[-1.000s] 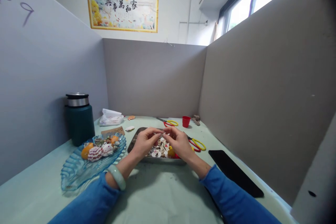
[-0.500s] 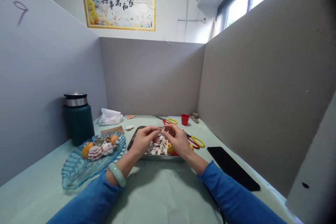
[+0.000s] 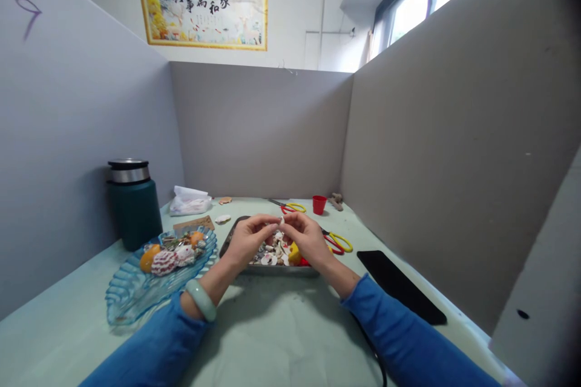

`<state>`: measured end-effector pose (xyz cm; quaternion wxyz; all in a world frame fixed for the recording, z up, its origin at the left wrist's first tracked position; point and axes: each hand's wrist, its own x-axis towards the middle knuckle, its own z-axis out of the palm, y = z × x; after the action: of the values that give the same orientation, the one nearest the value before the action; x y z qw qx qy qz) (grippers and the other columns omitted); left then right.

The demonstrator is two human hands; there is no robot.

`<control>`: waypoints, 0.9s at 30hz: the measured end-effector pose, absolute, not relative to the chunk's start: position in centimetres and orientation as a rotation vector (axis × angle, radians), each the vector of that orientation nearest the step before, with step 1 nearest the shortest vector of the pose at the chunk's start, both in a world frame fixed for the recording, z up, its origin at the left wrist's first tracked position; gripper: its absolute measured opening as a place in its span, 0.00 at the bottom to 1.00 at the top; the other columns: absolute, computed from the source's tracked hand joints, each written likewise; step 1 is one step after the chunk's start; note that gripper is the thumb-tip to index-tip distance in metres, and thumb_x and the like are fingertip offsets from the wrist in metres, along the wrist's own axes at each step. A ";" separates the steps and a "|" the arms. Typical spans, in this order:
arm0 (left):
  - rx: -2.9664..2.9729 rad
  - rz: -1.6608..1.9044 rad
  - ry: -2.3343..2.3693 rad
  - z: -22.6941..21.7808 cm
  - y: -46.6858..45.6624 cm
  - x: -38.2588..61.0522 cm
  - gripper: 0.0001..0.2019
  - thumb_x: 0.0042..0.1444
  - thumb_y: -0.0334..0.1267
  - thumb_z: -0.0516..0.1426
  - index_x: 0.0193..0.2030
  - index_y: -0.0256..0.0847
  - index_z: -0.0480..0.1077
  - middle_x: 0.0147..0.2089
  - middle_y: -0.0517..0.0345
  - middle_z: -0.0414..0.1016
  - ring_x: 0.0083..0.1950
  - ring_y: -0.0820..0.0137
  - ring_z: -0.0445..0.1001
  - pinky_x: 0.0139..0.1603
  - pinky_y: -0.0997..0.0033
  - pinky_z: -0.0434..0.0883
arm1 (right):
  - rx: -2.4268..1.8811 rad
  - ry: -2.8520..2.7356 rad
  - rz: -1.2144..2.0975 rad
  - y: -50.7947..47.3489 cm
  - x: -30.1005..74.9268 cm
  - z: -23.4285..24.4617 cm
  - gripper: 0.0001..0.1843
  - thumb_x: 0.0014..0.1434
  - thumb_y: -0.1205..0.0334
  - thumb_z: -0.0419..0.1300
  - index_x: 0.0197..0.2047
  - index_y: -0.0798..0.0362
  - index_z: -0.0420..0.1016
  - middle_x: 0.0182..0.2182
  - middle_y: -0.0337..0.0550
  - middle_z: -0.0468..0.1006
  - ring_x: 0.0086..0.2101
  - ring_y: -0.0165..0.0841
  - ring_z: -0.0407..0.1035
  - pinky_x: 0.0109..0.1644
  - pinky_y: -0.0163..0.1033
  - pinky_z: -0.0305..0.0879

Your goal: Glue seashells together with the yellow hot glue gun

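Over the metal tray (image 3: 281, 272), my left hand (image 3: 249, 240) and my right hand (image 3: 309, 243) meet at the fingertips. Between them they pinch a small whitish piece (image 3: 282, 221), perhaps a shell, too small to make out surely. Both hands are closed, thumbs against fingers. Under them lie several small shells (image 3: 272, 254) in the tray, with a yellow object (image 3: 294, 254) partly hidden by my right hand. A pale green bangle (image 3: 201, 300) circles my left wrist.
To the left stand a blue glass dish (image 3: 131, 299) of shells and orange pieces and a dark green flask (image 3: 135, 211). Scissors (image 3: 338, 243), more scissors (image 3: 294, 207) and a red cup (image 3: 319, 205) sit behind. A black slab (image 3: 399, 287) lies right; grey partitions (image 3: 263, 133) enclose the table.
The small whitish piece is tilted more upright between my fingertips. My hands stay almost in place over the tray, and the whole view has shifted slightly.
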<state>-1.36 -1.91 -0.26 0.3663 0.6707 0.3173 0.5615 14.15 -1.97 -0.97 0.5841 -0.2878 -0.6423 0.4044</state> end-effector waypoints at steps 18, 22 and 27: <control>1.795 1.500 0.768 -0.2 -2.3 -1.3 0.10 0.52 0.41 0.59 0.36 0.36 0.75 0.33 0.56 0.73 0.22 0.79 0.66 0.25 0.76 0.65 | -0.583 -1.502 1.143 -1.4 14.6 -1.1 0.15 0.49 0.53 0.64 0.36 0.53 0.68 0.22 0.33 0.70 0.21 0.25 0.65 0.25 0.31 0.65; 1.662 1.405 0.814 -0.3 -1.9 -1.4 0.12 0.49 0.43 0.61 0.34 0.35 0.73 0.20 0.62 0.68 0.20 0.77 0.65 0.23 0.77 0.63 | -0.619 -1.527 1.090 -1.4 14.5 -1.3 0.16 0.49 0.53 0.64 0.37 0.53 0.67 0.23 0.33 0.70 0.22 0.25 0.65 0.25 0.32 0.63; 1.513 1.282 0.784 -0.5 -1.6 -1.7 0.17 0.44 0.44 0.64 0.38 0.35 0.71 0.24 0.61 0.70 0.20 0.78 0.65 0.23 0.76 0.64 | -0.698 -1.645 0.897 -1.4 14.7 -1.4 0.14 0.51 0.54 0.62 0.37 0.53 0.69 0.25 0.35 0.70 0.24 0.27 0.65 0.27 0.33 0.62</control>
<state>-1.69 -1.57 -0.52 0.4836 0.6211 0.3217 0.5262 14.65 -1.41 -1.43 0.5404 -0.2938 -0.6921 0.3776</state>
